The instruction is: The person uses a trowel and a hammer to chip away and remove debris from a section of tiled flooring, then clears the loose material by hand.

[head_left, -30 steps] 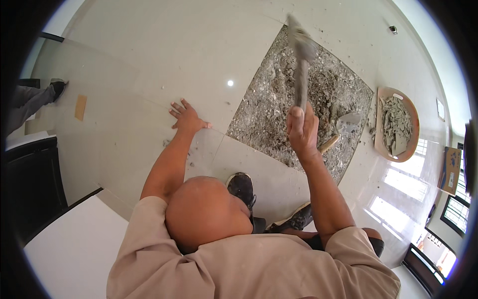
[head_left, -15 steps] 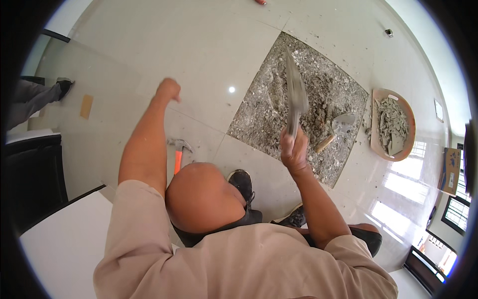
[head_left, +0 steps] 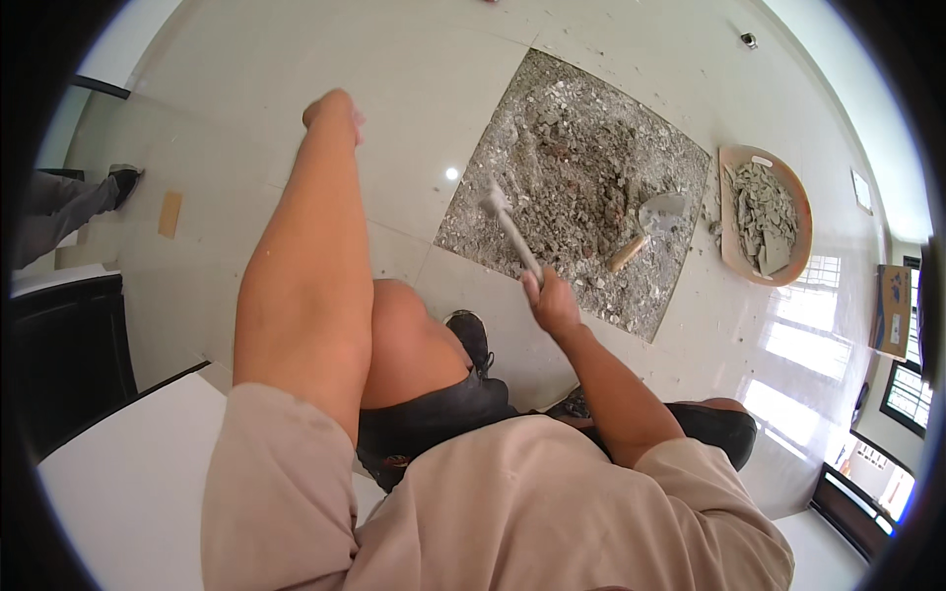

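My right hand (head_left: 555, 307) is closed around the lower end of a long grey tool (head_left: 519, 241) with a pale, blunt, wider end, slightly blurred. That end is over the left edge of a square patch of rubble (head_left: 581, 148) where a floor tile is gone. My left arm stretches far forward, and my left hand (head_left: 335, 110) is over the glossy tiles left of the patch. Its fingers are partly hidden and smeared. On the rubble, right of my right hand, lies a trowel (head_left: 628, 253) with a wooden handle and grey blade.
Right of the patch stands an orange-pink tub (head_left: 810, 222) of broken tile pieces. A small metal object (head_left: 749, 40) lies at the far right. A brown flat piece (head_left: 169, 214) and another person's shoe (head_left: 124, 185) are at left. A cardboard box (head_left: 892, 310) is at right.
My left arm has reached further forward, now covering the spot where an orange-handled hammer lay. My right hand has shifted slightly left and nearer, and the grey tool has tilted left.
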`<state>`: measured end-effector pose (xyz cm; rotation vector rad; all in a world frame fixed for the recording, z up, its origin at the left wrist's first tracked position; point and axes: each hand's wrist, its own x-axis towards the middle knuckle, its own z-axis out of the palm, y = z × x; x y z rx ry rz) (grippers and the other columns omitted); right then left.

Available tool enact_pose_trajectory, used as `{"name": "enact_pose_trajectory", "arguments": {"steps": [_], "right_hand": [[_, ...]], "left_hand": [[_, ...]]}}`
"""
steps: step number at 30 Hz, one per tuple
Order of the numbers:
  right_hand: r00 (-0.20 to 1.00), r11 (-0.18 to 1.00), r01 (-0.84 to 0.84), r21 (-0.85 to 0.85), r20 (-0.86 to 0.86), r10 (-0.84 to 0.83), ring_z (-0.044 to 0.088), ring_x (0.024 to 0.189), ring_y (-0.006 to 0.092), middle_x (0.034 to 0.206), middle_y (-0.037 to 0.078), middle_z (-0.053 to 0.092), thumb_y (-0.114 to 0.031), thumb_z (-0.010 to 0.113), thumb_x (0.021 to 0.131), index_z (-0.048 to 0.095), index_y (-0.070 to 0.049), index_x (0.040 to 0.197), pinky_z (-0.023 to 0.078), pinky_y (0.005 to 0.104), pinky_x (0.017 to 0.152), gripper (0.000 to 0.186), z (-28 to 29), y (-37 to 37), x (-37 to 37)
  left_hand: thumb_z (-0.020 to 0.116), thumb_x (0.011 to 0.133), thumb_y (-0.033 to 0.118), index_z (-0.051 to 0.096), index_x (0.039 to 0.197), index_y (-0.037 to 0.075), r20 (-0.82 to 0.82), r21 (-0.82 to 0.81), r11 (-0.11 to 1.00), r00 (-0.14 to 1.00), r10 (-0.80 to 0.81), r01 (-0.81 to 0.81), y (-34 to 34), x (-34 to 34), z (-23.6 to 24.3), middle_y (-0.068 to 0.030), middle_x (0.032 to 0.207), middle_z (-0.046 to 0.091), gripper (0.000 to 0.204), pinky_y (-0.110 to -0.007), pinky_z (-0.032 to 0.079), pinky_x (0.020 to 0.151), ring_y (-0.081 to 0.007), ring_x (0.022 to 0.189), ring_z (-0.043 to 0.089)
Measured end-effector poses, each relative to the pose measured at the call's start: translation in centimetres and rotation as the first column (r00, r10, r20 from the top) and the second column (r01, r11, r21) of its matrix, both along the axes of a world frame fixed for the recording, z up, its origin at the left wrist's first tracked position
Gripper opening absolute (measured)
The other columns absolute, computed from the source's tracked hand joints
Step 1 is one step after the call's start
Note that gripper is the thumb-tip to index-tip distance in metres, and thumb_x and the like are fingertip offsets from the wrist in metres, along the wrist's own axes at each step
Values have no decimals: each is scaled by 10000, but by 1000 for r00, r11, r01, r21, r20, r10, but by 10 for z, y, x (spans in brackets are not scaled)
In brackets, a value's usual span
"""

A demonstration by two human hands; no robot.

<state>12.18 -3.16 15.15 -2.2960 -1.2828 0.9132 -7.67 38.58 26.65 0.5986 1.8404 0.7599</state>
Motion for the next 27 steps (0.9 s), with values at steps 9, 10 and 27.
{"name": "enact_pose_trajectory", "arguments": {"steps": [9,10,27], "right_hand": [[990,958,-127,258,-19,137,610,742,537,752,292,620,-455,540,1024,535,-34,1091,473,581,623,426,52,6,-3],[992,961,-120,249,-15,127,610,742,537,752,292,620,-455,540,1024,535,-34,1091,473,581,623,426,49,-1,4],[978,997,-37,74,-203,51,632,703,488,753,257,629,-578,478,1019,620,30,985,507,513,638,625,26,-21,49]], "left_hand": [[587,979,153,564,1363,67,-88,-76,989,989,117,-124,-26,-60,-23,-138,1278,674,395,-591,425,1089,-330,1155,676],[587,979,153,564,1363,67,-84,-85,990,991,107,-115,-31,-52,-24,-138,1278,674,395,-591,425,1089,-330,1155,676],[625,934,164,609,1177,24,-179,24,992,976,126,-124,-23,-33,-22,-93,907,750,281,-364,444,515,-202,737,713]]}}
